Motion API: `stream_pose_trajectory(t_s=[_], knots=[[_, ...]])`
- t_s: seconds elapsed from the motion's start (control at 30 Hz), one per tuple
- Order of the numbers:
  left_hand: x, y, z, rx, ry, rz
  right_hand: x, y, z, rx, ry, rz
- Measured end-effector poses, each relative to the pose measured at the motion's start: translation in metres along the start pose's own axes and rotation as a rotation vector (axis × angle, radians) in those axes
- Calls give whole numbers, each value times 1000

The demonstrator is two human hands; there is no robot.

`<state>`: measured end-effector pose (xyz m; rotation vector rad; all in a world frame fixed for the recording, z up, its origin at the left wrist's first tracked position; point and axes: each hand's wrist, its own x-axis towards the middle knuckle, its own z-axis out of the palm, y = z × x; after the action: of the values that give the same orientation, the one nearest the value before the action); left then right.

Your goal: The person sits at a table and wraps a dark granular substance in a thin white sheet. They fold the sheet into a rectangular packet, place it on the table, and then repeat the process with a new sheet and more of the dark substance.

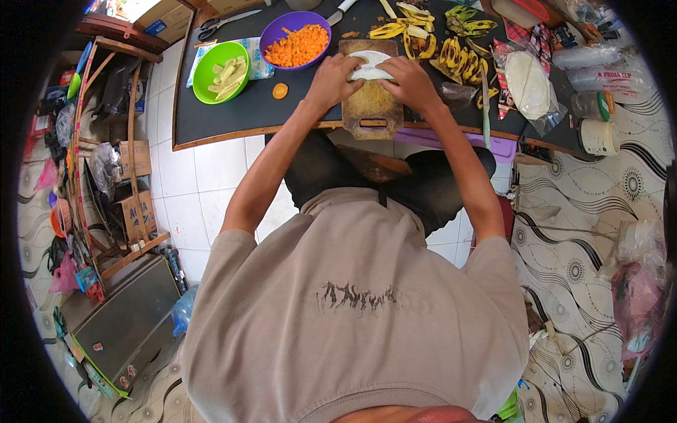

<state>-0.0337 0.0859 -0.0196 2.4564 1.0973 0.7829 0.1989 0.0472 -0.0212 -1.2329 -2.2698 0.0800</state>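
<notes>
Both hands meet over a wooden cutting board [373, 108]. My left hand [337, 78] grips the left end of a thin white wrapper sheet [370, 57], and my right hand [407, 79] has its fingers on the right end. The sheet lies partly folded; whether anything is inside cannot be seen. Left of the board, orange diced pieces fill a purple bowl [268, 57], and a green bowl [199, 87] holds pale banana strips [230, 79]. On the right, a stack of round white wrappers [527, 84] lies in clear plastic.
Banana peels [386, 31] and a bunch of ripe bananas [459, 61] lie beyond the board. A knife [486, 108] extends over the table's front edge at right. Scissors [225, 25] and a white-handled knife [341, 11] lie at the back. An orange slice [280, 91] sits near the green bowl.
</notes>
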Motion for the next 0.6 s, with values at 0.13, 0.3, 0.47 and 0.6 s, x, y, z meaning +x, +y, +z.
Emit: stream_pose_trajectory(t_s=[0.13,0.3,0.47,0.6], knots=[[5,2,1,-135,-10,-117,5,2,7,-2,-31,1],[5,-6,2,-68,49,19,11,7,11,9,-43,-15],[9,2,1,-179,48,-125,17,19,13,27,-67,30],[13,-6,7,-111,73,-69,22,18,13,27,-59,96]])
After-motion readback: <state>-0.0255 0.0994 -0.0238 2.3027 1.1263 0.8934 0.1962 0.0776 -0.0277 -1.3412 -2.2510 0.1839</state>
